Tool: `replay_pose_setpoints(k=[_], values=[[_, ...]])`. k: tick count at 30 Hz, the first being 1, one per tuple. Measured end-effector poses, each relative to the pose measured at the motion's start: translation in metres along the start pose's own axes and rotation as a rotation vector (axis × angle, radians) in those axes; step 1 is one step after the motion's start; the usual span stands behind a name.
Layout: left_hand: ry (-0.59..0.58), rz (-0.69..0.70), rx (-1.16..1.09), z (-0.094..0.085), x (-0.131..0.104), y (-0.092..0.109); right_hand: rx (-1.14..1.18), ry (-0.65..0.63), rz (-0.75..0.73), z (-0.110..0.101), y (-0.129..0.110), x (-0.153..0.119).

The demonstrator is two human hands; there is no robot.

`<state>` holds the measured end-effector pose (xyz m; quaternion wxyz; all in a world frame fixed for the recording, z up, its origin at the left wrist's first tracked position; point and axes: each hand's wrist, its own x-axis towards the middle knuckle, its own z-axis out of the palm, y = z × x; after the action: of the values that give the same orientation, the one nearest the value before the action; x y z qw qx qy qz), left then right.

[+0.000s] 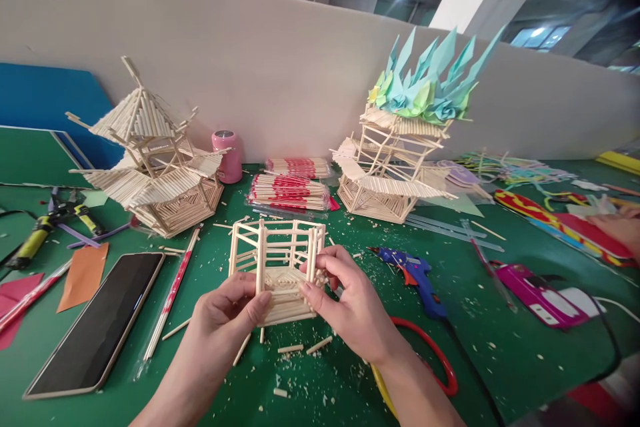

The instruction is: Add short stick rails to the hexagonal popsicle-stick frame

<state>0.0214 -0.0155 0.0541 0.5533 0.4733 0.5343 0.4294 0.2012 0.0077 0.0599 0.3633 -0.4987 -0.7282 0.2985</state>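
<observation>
A small open frame of pale wooden sticks stands at the centre, with upright posts, rails and a slatted floor. My left hand pinches its front left post near the bottom, thumb in front. On the other side, my right hand has its thumb and fingers closed round the front right post. Short cut sticks and crumbs lie on the green table just below the frame. The fingertips behind the posts are partly hidden.
Two stick pavilions stand behind, with stick bundles between them. A blue glue gun and red-handled tool lie right; a phone lies left. A person's hand shows at far right.
</observation>
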Motion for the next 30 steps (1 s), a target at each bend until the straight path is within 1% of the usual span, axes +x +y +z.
replay_pose_setpoints(k=[3, 5, 7, 10, 15, 18, 19, 21, 24, 26, 28, 30], values=[[0.017, 0.022, 0.027, 0.000, 0.002, 0.003, 0.009, 0.012, -0.014, 0.000, 0.003, 0.003], [0.036, 0.064, 0.073, -0.001, 0.003, 0.004, 0.021, 0.011, -0.031, 0.000, 0.006, 0.004], [0.045, 0.136, 0.122, -0.003, 0.005, 0.004, 0.038, 0.008, -0.063, 0.000, 0.009, 0.005], [0.027, 0.247, 0.177, -0.007, 0.005, 0.001, 0.052, 0.013, -0.113, 0.001, 0.012, 0.003], [-0.059, 0.371, 0.316, -0.014, 0.002, -0.012, 0.015, 0.070, -0.188, 0.007, 0.017, -0.005], [-0.040, 0.453, 0.561, -0.019, 0.007, -0.026, -0.043, 0.090, -0.218, 0.017, 0.027, -0.008], [-0.028, 0.466, 0.651, -0.020, 0.009, -0.032, -0.061, 0.091, -0.213, 0.020, 0.031, -0.009], [-0.012, 0.469, 0.739, -0.021, 0.014, -0.042, -0.085, 0.087, -0.191, 0.028, 0.039, -0.010], [0.014, 0.457, 0.804, -0.020, 0.019, -0.053, -0.108, 0.087, -0.152, 0.037, 0.047, -0.013], [0.035, 0.452, 0.852, -0.022, 0.019, -0.055, -0.123, 0.081, -0.128, 0.040, 0.049, -0.016], [0.066, 0.451, 0.894, -0.031, 0.018, -0.054, -0.137, 0.062, -0.111, 0.041, 0.048, -0.018], [0.126, 0.450, 0.933, -0.048, 0.014, -0.051, -0.150, 0.048, -0.096, 0.040, 0.047, -0.022]])
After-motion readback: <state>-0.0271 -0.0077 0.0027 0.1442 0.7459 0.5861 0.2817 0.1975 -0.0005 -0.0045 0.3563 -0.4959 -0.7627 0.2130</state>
